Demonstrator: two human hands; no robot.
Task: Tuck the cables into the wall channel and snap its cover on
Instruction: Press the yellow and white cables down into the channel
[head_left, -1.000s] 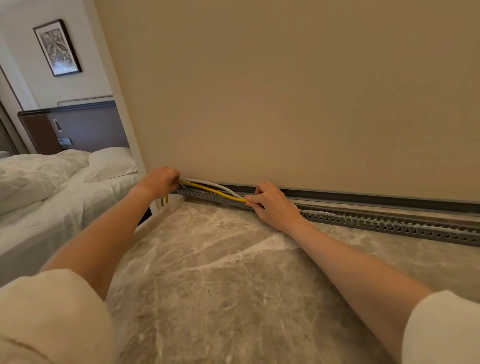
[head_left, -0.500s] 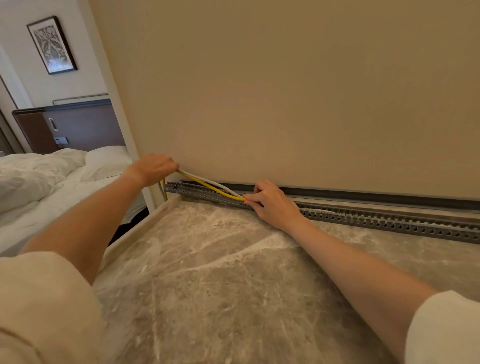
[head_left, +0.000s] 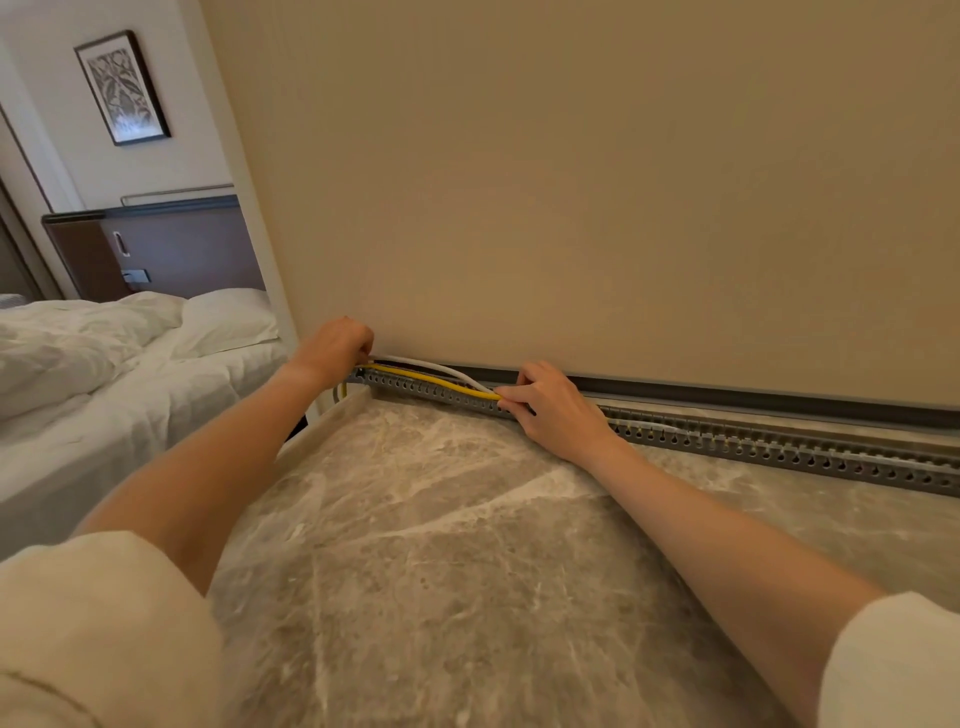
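A grey slotted cable channel (head_left: 779, 449) runs along the foot of the beige wall, at the back edge of the marble top. A yellow cable (head_left: 431, 382) and a white cable (head_left: 436, 368) arch just above the channel's left part. My left hand (head_left: 332, 348) is closed around both cables at the channel's left end. My right hand (head_left: 558, 410) pinches them against the channel near its middle. To the right of my right hand the cables lie inside the channel. A dark strip (head_left: 779, 397) lies along the wall behind the channel.
The marble top (head_left: 467, 545) spreads out below my arms and ends at its left edge (head_left: 332, 421). A bed with white linen (head_left: 104, 374) stands lower at the left, with a dark headboard (head_left: 171, 249) and a framed picture (head_left: 122, 88) behind it.
My left hand has brought the cable ends down closer to the channel's left end, so the arch is flatter. My right hand has kept its place.
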